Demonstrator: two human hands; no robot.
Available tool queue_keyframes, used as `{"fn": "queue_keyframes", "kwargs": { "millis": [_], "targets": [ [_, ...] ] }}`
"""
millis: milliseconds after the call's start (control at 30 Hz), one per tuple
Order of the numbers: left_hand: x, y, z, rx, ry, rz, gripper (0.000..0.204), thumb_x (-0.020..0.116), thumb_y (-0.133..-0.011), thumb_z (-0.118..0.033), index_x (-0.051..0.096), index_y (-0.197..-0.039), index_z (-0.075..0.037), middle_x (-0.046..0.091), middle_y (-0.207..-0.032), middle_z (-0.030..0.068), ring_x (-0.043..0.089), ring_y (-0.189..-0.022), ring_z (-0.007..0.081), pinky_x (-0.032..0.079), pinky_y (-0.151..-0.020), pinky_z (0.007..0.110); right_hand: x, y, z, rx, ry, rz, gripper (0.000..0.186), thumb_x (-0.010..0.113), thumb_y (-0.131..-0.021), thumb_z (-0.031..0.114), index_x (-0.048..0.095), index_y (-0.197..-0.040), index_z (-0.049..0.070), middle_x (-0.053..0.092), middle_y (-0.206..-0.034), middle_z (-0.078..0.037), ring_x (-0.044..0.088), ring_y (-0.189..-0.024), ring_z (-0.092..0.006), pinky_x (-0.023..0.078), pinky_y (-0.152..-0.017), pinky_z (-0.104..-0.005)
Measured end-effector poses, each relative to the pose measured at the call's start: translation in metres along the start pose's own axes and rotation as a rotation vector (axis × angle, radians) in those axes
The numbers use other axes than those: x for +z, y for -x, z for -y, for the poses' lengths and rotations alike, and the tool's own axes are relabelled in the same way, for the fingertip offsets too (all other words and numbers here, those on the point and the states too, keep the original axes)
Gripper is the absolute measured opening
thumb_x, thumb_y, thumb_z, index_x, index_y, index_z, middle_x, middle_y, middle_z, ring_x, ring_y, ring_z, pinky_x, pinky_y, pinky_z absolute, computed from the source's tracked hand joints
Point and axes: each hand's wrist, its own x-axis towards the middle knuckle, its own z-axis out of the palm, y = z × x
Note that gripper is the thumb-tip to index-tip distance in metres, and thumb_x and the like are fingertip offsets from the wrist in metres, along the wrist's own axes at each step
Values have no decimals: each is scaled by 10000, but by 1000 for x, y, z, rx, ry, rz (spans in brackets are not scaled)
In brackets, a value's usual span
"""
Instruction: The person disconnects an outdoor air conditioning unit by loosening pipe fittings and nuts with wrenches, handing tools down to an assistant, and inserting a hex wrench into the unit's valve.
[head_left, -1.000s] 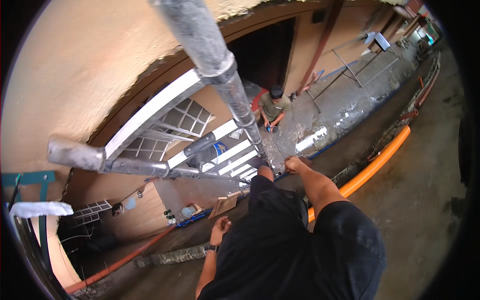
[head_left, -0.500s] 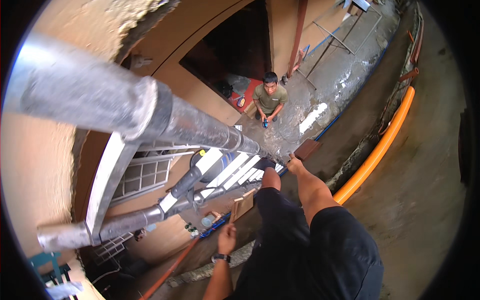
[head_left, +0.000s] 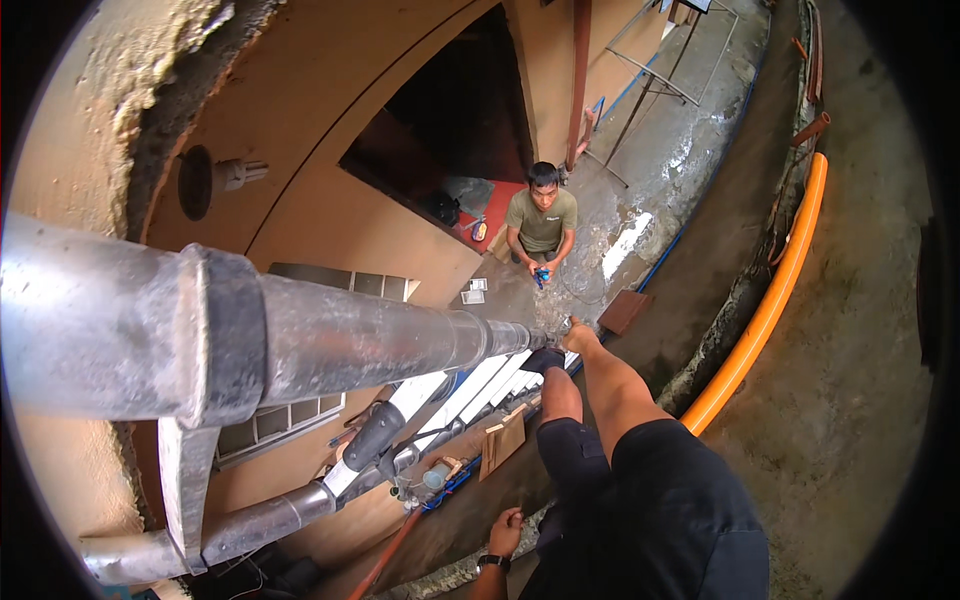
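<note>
My right arm stretches down the middle of the view, away from the shorts and dark clothing at the bottom. Its hand [head_left: 580, 337] is by the far end of a thick grey pipe rail [head_left: 365, 325], one finger extended and nothing visible in it. Lower down, my left hand [head_left: 505, 532], with a dark wristband, hangs loosely curled beside my leg, fingers partly apart and empty. My black shoe [head_left: 545, 360] stands among white rungs [head_left: 485, 390] between the grey pipe rail and a second rail [head_left: 275, 515]. Whether the right hand touches the rail, I cannot tell.
Far below, a person in an olive shirt [head_left: 543, 220] looks up, holding a small blue thing [head_left: 541, 274]. An orange pipe [head_left: 765, 310] curves along the right. A wooden board [head_left: 502, 442] and a brown block [head_left: 625, 312] lie below. A tan wall [head_left: 300, 90] rises at left.
The view has shifted, so the near grey pipe appears lower and larger. My left hand has moved down and right in view, away from the wooden board. The right hand remains extended.
</note>
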Motion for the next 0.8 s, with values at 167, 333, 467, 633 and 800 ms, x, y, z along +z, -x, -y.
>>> {"fn": "queue_keyframes", "kwargs": {
  "millis": [167,333,467,633,800],
  "targets": [
    [19,-9,6,-74,59,54,316,593,-1076,-225,649,-1305,-14,733,-1101,89,722,-939,152,579,-791,295,-13,-14,-6,56,-24,-56,851,700,-903,395,342,-1597,57,489,-1479,-378,516,-1378,-474,464,-1132,-457],
    [37,-19,6,-87,162,56,297,593,-1065,-226,689,-1258,-23,750,-1014,67,707,-853,134,563,-776,290,-25,-26,-1,142,-88,-9,715,669,-945,329,403,-1592,176,413,-1595,-253,481,-1432,-434,448,-1161,-467],
    [43,-34,4,-129,170,101,313,576,-1079,-223,652,-1302,-16,736,-1104,93,720,-953,167,580,-836,307,-26,-39,-8,107,-50,-33,797,718,-895,399,404,-1583,148,481,-1509,-319,513,-1393,-441,454,-1149,-472],
    [52,-40,0,-163,191,142,325,550,-1098,-211,619,-1343,-8,722,-1163,106,711,-1030,188,584,-882,325,-14,-67,-17,89,1,-33,699,709,-922,330,450,-1557,192,487,-1529,-248,515,-1394,-435,462,-1141,-482],
    [55,-38,11,-220,230,150,328,537,-1101,-210,621,-1340,-2,724,-1190,119,715,-1030,196,583,-884,324,8,-90,-28,95,-48,-103,633,677,-937,241,473,-1535,200,497,-1516,-244,527,-1377,-445,471,-1130,-488]
  ]
}}
